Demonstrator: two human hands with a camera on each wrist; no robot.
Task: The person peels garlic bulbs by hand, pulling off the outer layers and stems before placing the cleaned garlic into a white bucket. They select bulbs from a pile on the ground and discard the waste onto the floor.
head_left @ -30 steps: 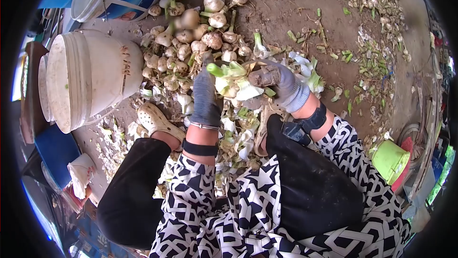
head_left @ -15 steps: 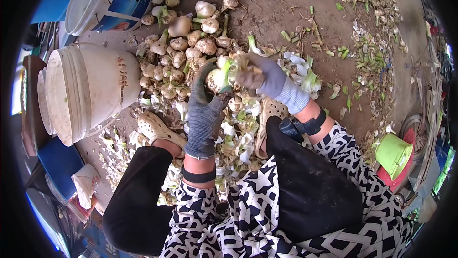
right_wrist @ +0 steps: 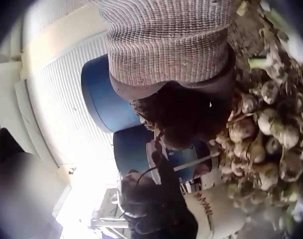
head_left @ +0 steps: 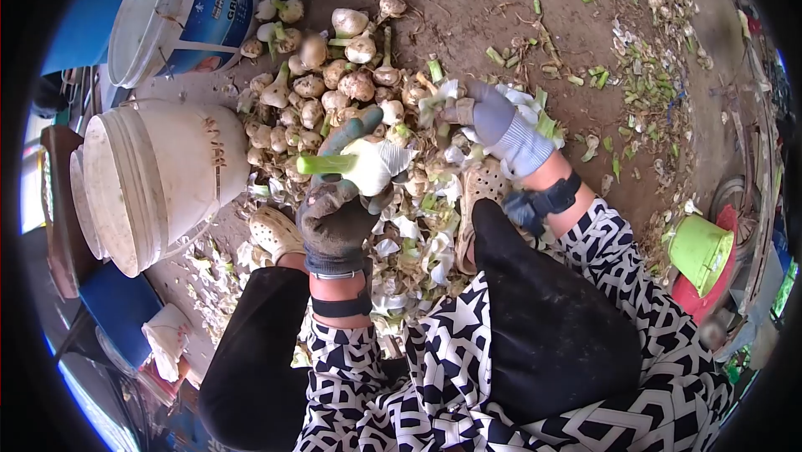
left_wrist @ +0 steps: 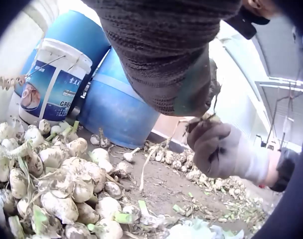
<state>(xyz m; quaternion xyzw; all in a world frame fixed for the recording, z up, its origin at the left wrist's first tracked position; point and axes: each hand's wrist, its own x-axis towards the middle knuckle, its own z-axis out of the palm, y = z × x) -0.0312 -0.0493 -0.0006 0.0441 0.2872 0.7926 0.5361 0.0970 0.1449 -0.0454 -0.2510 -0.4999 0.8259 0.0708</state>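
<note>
In the head view the gloved left hand [head_left: 334, 222] holds a white garlic bulb [head_left: 372, 168], its thick green stem pointing left. To the right, the gloved right hand [head_left: 494, 122] pinches pale, ragged husk [head_left: 438, 103] in curled fingers, apart from the bulb. The left wrist view has the right hand [left_wrist: 218, 149] with thin dry strands at its fingertips; the bulb is out of sight there. Dark and backlit, the left hand [right_wrist: 161, 206] shows low in the right wrist view, beneath the right hand [right_wrist: 183, 112].
Unpeeled bulbs [head_left: 334, 84] lie heaped beyond the hands. White buckets [head_left: 167, 180] and a blue-labelled bucket [head_left: 180, 26] stand at left. Husks [head_left: 409, 251] cover the ground between two clogs [head_left: 276, 231]. A green tub [head_left: 700, 253] sits at right.
The hands have moved apart, with husk now in the right hand's fingers. The left hand has turned, and the bulb shows whiter with its stem pointing left.
</note>
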